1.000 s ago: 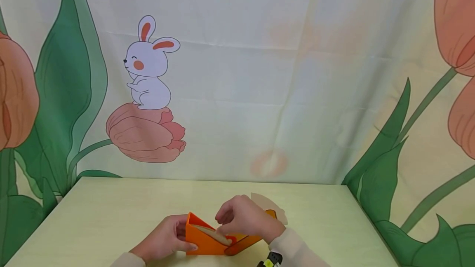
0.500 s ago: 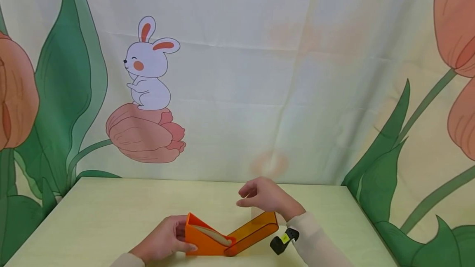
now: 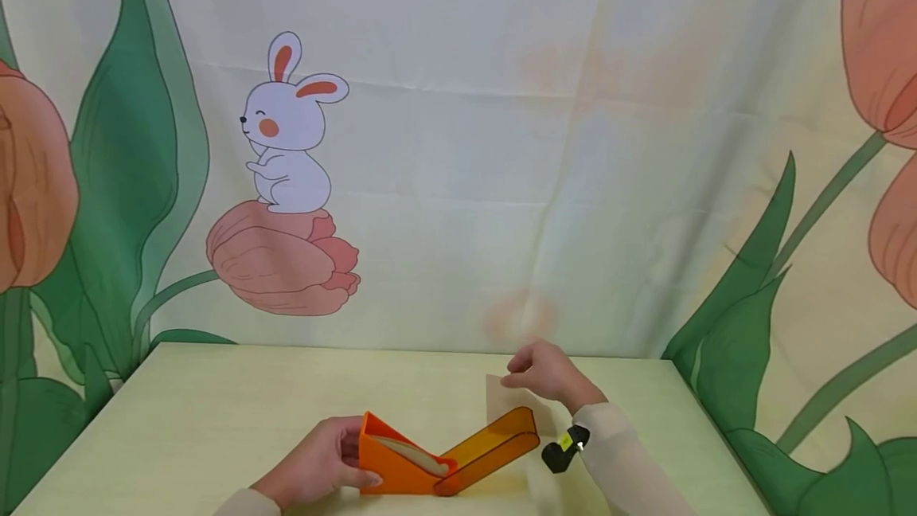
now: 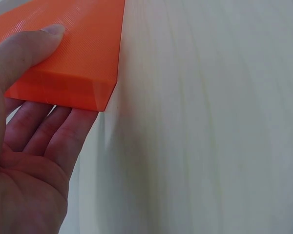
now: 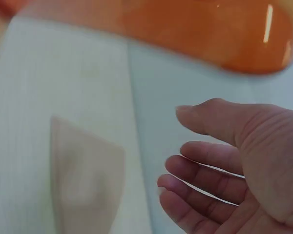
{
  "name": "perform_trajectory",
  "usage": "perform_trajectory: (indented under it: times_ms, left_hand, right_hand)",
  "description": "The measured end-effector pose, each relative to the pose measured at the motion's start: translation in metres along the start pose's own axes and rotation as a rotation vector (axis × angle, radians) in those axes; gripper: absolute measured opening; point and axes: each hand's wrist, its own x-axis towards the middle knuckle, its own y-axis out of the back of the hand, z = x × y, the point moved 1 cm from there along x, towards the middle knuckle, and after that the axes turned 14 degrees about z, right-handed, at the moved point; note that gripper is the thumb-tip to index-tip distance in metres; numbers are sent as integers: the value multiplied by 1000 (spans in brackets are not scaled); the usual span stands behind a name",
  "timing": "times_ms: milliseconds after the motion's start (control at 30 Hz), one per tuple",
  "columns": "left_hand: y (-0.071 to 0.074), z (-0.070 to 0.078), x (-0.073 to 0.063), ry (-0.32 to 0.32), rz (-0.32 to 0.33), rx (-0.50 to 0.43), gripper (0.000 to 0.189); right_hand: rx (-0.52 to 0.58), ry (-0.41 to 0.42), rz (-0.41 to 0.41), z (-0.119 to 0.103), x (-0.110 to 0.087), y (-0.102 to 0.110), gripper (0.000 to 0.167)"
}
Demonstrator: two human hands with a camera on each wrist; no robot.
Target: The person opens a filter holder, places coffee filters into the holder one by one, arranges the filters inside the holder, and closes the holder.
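Observation:
My left hand grips the left end of an orange box, thumb on its near side and fingers behind, as the left wrist view also shows. A see-through amber lid is hinged at the box's right end and slants up to the right. Inside the box lies a beige sheet-like stack. Behind the lid, a beige fan-shaped paper, like a coffee filter, lies on the table. My right hand hovers over it, fingers loosely bent and holding nothing.
The pale wooden table ends at the back against a hanging cloth printed with a rabbit and tulips. A black device with a yellow mark is strapped to the right wrist.
My right hand has moved away from the box, up and to the right, past the raised lid to the beige paper. The left hand and the box have stayed put.

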Motion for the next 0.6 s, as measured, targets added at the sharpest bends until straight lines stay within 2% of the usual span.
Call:
perform_trajectory:
  times_ms: [167,433,600]
  left_hand:
    - [0,0,0,2,4,6,52]
    - [-1,-1,0,-2,0,-5,52]
    - [-1,-1,0,-5,5,7,51]
  right_hand:
    - [-52,-27,29,22,4,-10,34]
    - [-100,-113,59,40,7,-27,41]
    - [-37,-148,59,46,7,-41,45]
